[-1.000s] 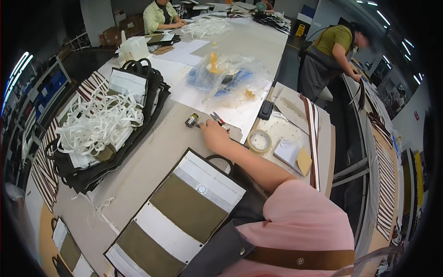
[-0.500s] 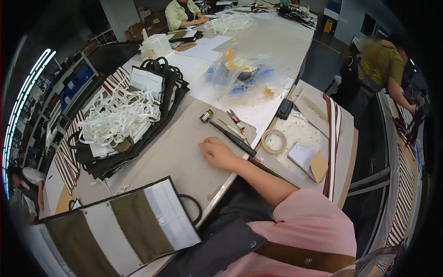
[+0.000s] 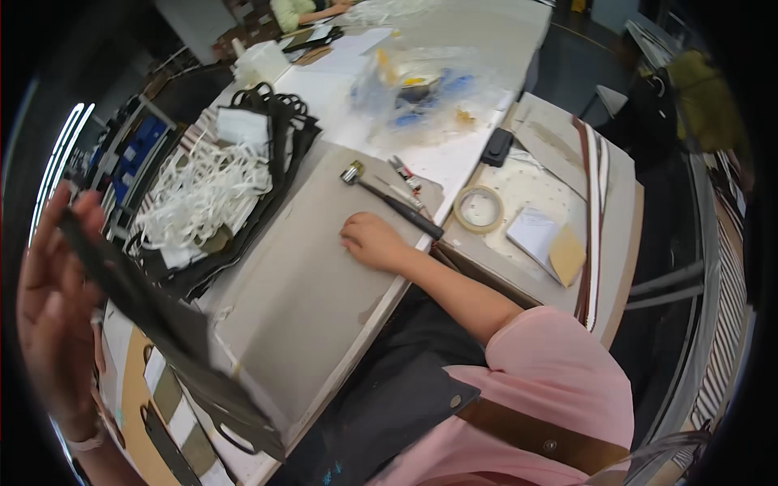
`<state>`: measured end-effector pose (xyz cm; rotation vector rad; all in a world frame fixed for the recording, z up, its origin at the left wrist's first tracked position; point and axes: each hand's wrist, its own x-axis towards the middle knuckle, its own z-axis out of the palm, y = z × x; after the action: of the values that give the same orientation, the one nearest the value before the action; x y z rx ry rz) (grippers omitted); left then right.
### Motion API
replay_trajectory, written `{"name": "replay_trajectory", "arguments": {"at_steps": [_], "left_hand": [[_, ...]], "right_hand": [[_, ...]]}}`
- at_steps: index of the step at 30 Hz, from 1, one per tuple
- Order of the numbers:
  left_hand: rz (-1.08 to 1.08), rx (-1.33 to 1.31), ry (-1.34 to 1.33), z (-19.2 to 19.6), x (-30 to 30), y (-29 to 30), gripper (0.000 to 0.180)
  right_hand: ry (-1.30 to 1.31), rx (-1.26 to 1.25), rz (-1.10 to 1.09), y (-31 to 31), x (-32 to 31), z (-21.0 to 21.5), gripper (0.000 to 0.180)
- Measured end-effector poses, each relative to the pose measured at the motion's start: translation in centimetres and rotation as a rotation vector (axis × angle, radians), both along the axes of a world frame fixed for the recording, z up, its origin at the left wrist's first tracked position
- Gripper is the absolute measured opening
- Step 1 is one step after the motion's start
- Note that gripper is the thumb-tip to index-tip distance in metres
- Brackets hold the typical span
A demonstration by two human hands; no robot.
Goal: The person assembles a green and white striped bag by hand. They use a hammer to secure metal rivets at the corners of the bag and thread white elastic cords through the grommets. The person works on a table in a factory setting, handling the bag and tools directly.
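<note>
While the dark fabric bag panel stands tilted nearly edge-on at the left, above the worktop, its upper end meets the raised fingers of the left hand, and a loop handle shows near its lower end. Blur hides whether the left grip is closed around the panel's edge or only props it. Palm down on the bare worktop, the right hand lies with its fingers loosely bent and nothing visible in its grip. Just beside it, apart, is a hammer with a dark handle, and beyond that, red-handled snips. To the right sit a roll of tape, a white paper pad and a small black box. Farther back, tangled white strips cover a stack of dark bag pieces, and clear plastic bags lie crumpled.
</note>
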<state>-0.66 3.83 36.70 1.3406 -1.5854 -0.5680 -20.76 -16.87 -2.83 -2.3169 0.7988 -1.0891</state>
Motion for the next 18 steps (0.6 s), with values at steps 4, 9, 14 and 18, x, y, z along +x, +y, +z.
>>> {"name": "replay_trajectory", "arguments": {"at_steps": [4, 9, 14, 18], "left_hand": [[-0.316, 0.512, 0.265, -9.3, -4.3, -4.3, 0.082], [-0.538, 0.801, 0.078, -20.8, -5.3, -5.6, 0.049], [-0.507, 0.767, -0.002, -25.5, -2.1, -4.9, 0.048], [-0.088, 0.674, 0.342, -27.3, 0.5, -2.3, 0.039]], "right_hand": [[0.03, 0.028, 0.059, -0.1, 1.4, -1.1, 0.021], [0.091, 0.061, 0.127, -0.2, 2.7, -3.8, 0.026], [0.017, 0.473, 0.128, 1.9, 0.3, -5.4, 0.033], [-0.224, 0.889, 0.171, 2.6, -0.7, -6.0, 0.038]]}}
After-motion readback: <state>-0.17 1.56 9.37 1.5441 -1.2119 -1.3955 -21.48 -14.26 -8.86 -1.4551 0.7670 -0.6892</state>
